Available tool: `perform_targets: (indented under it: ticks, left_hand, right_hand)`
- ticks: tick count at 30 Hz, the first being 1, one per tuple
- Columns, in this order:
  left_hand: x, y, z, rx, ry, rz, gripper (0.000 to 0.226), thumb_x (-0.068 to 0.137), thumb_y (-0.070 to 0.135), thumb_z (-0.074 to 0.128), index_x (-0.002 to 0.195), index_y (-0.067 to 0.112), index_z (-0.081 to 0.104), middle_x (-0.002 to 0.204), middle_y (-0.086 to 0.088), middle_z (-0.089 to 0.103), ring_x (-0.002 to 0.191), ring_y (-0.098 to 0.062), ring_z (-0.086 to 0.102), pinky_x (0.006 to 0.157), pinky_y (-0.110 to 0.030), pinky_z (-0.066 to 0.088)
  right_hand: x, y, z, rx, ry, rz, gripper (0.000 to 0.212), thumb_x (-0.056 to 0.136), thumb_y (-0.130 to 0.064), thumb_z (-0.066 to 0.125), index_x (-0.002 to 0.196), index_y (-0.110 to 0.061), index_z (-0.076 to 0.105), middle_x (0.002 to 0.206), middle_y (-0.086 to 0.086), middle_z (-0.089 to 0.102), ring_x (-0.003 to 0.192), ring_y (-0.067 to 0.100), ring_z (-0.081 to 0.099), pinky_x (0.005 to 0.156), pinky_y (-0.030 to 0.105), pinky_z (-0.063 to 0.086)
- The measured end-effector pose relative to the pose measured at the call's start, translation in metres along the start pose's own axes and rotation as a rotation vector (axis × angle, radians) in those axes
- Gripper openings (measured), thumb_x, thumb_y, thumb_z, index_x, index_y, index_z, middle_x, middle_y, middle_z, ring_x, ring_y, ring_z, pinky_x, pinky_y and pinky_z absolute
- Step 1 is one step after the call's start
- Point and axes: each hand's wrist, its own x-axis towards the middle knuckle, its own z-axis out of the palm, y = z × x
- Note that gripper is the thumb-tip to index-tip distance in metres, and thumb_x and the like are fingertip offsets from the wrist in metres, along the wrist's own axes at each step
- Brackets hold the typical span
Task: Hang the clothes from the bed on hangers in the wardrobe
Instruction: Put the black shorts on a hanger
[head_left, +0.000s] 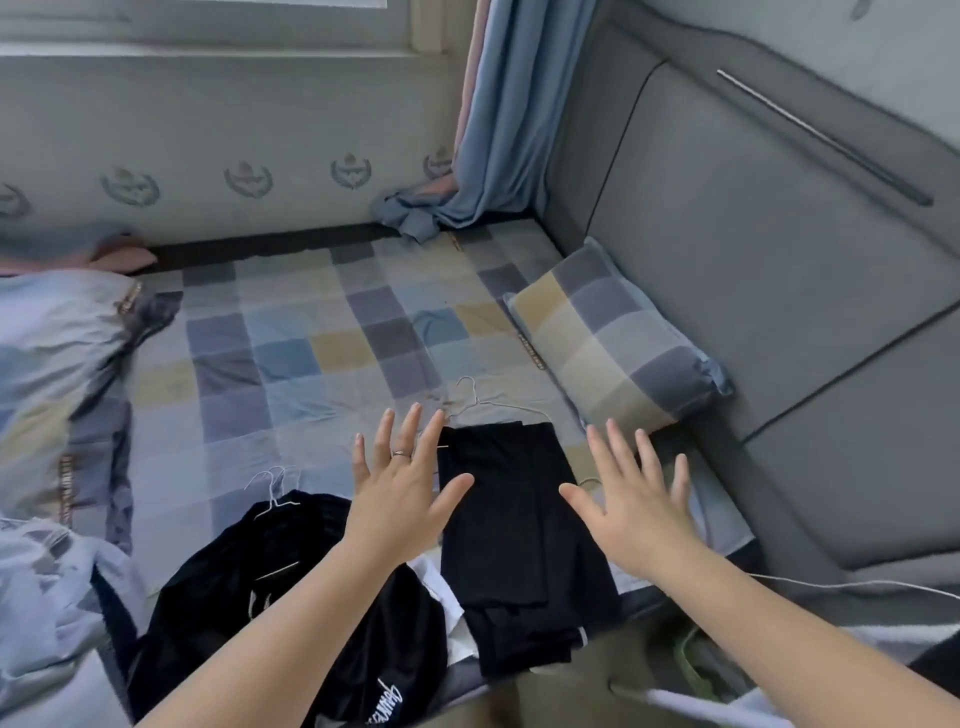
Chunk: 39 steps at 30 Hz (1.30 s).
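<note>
Folded black trousers lie flat on the checked bed sheet, draped over a thin white wire hanger whose hook pokes out at their far end. My left hand hovers spread just left of the trousers, a ring on one finger. On the other side my right hand is held above the bed with its fingers straight and apart. Neither hand holds anything. A crumpled black garment with white print lies at the near left, with more white hangers on top of it.
A checked pillow leans against the grey padded headboard on the right. A bunched duvet fills the left side. Blue curtain hangs in the far corner. A white cable runs along the bed's right edge.
</note>
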Motion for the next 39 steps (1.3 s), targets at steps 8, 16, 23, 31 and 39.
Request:
perform_targets:
  ticks: [8,16,23,31,39]
  left_hand:
    - [0.083,-0.029,0.084,-0.088,-0.233,-0.203,0.090,0.078,0.080,0.002,0.158,0.039,-0.005,0.168,0.006,-0.005,0.153,-0.020,-0.017,0.122,-0.051,-0.006]
    - [0.141,-0.069,0.190,-0.154,-0.352,-0.273,0.096,0.074,0.080,0.002,0.158,0.036,0.001,0.167,0.009,0.000,0.153,-0.018,-0.009,0.123,-0.047,0.002]
    - [0.208,-0.118,0.323,-0.178,-0.430,-0.240,0.085,0.086,0.076,0.024,0.158,0.036,0.004,0.167,0.007,0.002,0.153,-0.019,0.001,0.121,-0.045,0.014]
    - [0.278,-0.156,0.421,-0.274,-0.345,-0.327,0.080,0.095,0.054,0.053,0.159,0.028,0.014,0.168,-0.003,0.001,0.151,-0.031,0.014,0.120,-0.041,0.018]
    - [0.349,-0.173,0.454,-0.400,-0.191,-0.516,0.071,0.097,0.047,0.052,0.157,0.026,0.020,0.161,-0.005,0.029,0.146,-0.030,0.029,0.116,-0.045,0.029]
  right_hand:
    - [0.125,0.030,0.072,-0.040,-0.270,-0.008,0.079,0.088,-0.074,0.004,0.153,-0.035,-0.018,0.162,-0.011,-0.022,0.150,0.022,-0.017,0.119,0.058,-0.002]
    - [0.222,0.030,0.176,-0.002,-0.449,-0.025,0.075,0.093,-0.071,0.013,0.153,-0.038,-0.017,0.160,-0.016,-0.024,0.150,0.017,-0.018,0.120,0.053,-0.001]
    - [0.350,0.046,0.290,0.018,-0.409,0.002,0.075,0.095,-0.068,0.020,0.155,-0.036,-0.010,0.163,-0.014,-0.015,0.151,0.018,-0.007,0.120,0.049,0.009]
    - [0.493,0.097,0.389,0.203,-0.265,0.187,0.078,0.097,-0.059,0.036,0.157,-0.022,0.006,0.165,0.002,0.007,0.149,0.033,0.014,0.119,0.051,0.018]
    - [0.554,0.120,0.412,0.504,-0.202,0.353,0.072,0.095,-0.048,0.048,0.153,-0.015,0.021,0.158,0.008,0.028,0.141,0.032,0.033,0.114,0.042,0.028]
